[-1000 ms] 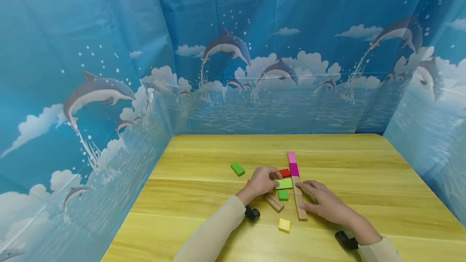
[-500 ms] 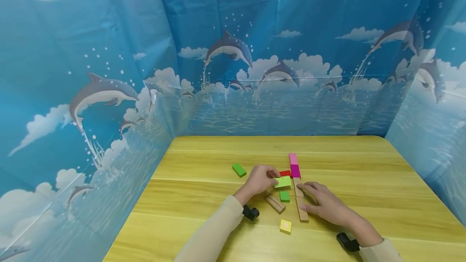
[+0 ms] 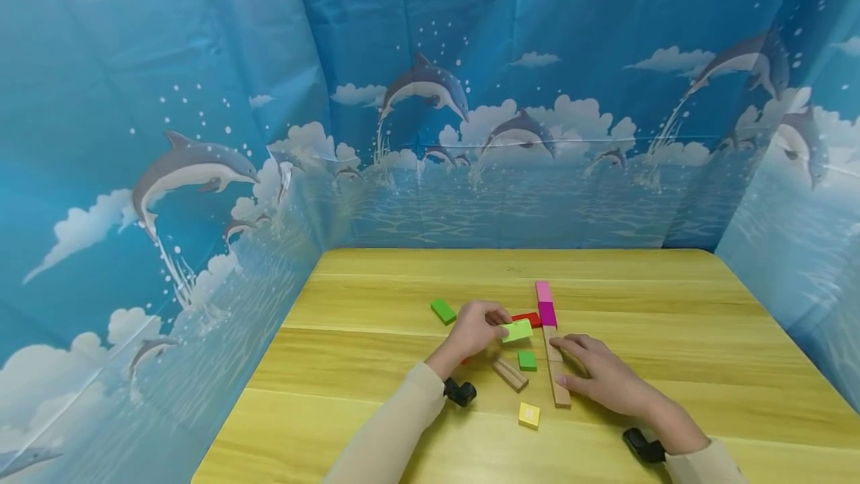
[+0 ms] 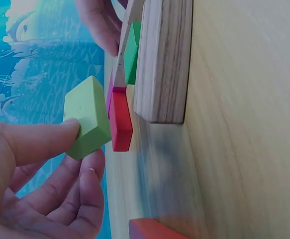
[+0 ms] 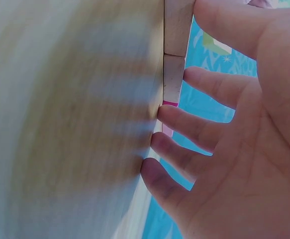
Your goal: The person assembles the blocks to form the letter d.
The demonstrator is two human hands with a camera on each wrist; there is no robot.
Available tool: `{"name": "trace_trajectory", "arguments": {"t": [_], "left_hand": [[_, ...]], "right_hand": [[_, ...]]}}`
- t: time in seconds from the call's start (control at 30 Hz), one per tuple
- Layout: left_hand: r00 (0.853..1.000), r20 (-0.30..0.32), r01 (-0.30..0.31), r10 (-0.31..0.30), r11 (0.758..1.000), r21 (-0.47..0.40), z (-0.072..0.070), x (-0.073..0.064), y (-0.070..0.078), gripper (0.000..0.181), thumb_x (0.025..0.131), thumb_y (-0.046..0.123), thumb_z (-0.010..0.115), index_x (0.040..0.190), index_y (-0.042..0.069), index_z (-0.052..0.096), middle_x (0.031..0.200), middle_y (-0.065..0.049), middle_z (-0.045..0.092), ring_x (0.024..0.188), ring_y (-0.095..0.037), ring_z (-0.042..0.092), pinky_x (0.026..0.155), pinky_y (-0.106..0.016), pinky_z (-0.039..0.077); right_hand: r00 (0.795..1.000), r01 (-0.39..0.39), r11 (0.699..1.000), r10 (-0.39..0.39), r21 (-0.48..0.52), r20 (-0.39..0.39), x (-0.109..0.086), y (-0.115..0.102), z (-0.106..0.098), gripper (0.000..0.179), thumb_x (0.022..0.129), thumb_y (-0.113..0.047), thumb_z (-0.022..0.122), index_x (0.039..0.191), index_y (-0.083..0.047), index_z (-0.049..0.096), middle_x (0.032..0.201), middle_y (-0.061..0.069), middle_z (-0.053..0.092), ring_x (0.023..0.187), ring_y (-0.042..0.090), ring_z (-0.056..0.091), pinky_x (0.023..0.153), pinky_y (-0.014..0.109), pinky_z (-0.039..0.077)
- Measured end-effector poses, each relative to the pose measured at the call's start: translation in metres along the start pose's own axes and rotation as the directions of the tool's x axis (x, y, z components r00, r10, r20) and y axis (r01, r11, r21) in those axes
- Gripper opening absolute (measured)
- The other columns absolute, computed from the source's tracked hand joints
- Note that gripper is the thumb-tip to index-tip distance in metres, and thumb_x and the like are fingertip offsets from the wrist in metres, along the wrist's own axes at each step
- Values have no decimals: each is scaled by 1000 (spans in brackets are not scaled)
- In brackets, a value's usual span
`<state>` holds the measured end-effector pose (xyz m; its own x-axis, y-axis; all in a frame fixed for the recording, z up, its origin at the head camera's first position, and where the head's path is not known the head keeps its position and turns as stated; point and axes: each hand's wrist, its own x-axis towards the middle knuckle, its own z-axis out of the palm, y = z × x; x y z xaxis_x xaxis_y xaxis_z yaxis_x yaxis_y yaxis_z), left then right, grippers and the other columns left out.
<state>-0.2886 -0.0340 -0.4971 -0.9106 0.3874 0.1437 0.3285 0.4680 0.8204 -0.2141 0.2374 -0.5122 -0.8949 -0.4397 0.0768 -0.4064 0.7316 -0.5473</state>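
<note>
My left hand (image 3: 472, 331) pinches a light green block (image 3: 517, 331) between thumb and fingers. In the left wrist view that block (image 4: 87, 117) is tilted and held off the table. My right hand (image 3: 601, 372) touches the right side of a row, its fingers spread and nearly straight; in the right wrist view some fingertips rest on the tabletop. The row holds a pink block (image 3: 543, 291), a magenta block (image 3: 547, 314) and wooden blocks (image 3: 559, 385) end to end. A red block (image 3: 532, 318) lies against the row's left side, and a small green block (image 3: 527, 361) sits nearer me.
Left of the row lie wooden blocks (image 3: 510, 375) side by side and a yellow block (image 3: 528, 415). Another green block (image 3: 443, 311) is farther left. An orange-red block (image 4: 154, 229) is partly hidden by my left wrist. A dolphin-print curtain (image 3: 430, 193) encloses the yellow table (image 3: 376, 282).
My left hand has lifted the light green block from beside the row and drawn it slightly left, tilting it. My right hand stays at the wooden blocks.
</note>
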Motion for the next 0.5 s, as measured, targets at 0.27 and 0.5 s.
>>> {"name": "trace_trajectory", "arguments": {"t": [0.27, 0.5], "left_hand": [[999, -37, 34, -34, 999, 2, -4, 0, -7, 13, 88, 6, 79, 95, 17, 78, 88, 9, 68, 79, -5, 62, 72, -25, 53], [994, -79, 78, -79, 997, -7, -8, -1, -9, 15, 86, 3, 79, 92, 17, 77, 88, 8, 68, 79, -6, 61, 72, -26, 53]], "right_hand": [[1000, -2, 1000, 2, -19, -3, 1, 1, 1, 68, 97, -49, 64, 151, -13, 47, 145, 17, 46, 132, 43, 43, 99, 64, 41], [1000, 12, 1000, -12, -17, -13, 0, 2, 2, 68, 97, -48, 64, 151, -12, 47, 145, 17, 47, 131, 43, 43, 100, 63, 41]]}}
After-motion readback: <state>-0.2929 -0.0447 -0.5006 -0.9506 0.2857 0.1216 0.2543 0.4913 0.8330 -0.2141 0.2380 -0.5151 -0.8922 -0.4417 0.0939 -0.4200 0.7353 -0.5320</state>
